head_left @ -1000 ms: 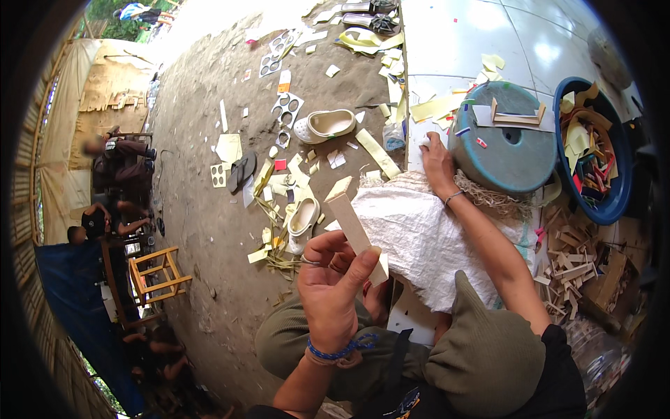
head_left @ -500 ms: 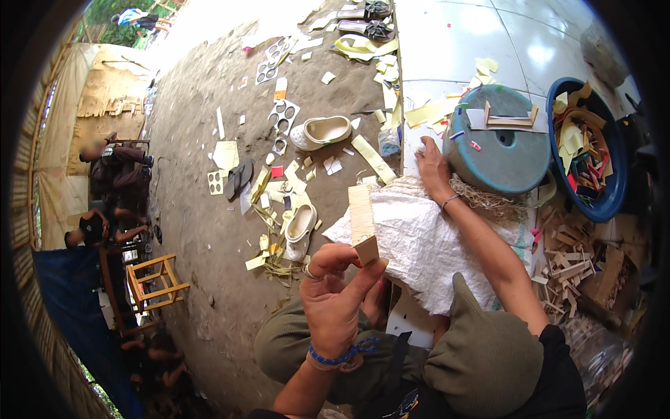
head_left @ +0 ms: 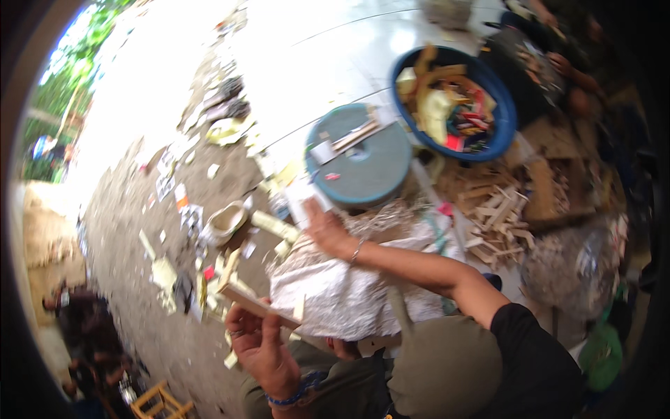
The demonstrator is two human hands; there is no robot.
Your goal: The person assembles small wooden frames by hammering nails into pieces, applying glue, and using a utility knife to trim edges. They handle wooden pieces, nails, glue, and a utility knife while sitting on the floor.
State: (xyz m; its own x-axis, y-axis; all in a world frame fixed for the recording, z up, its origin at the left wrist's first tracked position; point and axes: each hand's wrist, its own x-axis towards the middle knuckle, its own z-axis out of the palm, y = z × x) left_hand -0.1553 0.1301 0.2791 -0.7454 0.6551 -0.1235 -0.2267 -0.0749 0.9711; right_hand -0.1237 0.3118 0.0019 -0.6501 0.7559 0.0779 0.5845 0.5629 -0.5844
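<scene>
L hand [head_left: 262, 353] had thumb + fingers pinched around a U-shaped wood frame [head_left: 257, 305], held up in the air on a tilt, a short end piece sticking up at each end of the long strip. R hand [head_left: 326, 227] was palm down w/ fingers stretched out near the edge of the white tiles [head_left: 335, 63]; pic was blurry so no way to say if it had anything under the fingers. Blue bracelet [head_left: 296, 392] on the L wrist, thin one [head_left: 357, 251] on the R.

White sack [head_left: 342, 300] lay just below the R hand, and the round gray-green drum [head_left: 387, 160] stood right past it. On top of that: another wood frame [head_left: 354, 137] on a white strip [head_left: 323, 152], tilted approx the same way. Blue tub [head_left: 506, 136] full of scraps next to the drum, wood bits [head_left: 499, 213] in a heap below it, clear plastic bag [head_left: 572, 272] nearby. Off to the L, a pale clog [head_left: 227, 220] sat on the dirt [head_left: 125, 216] w/ paper scraps around it.
</scene>
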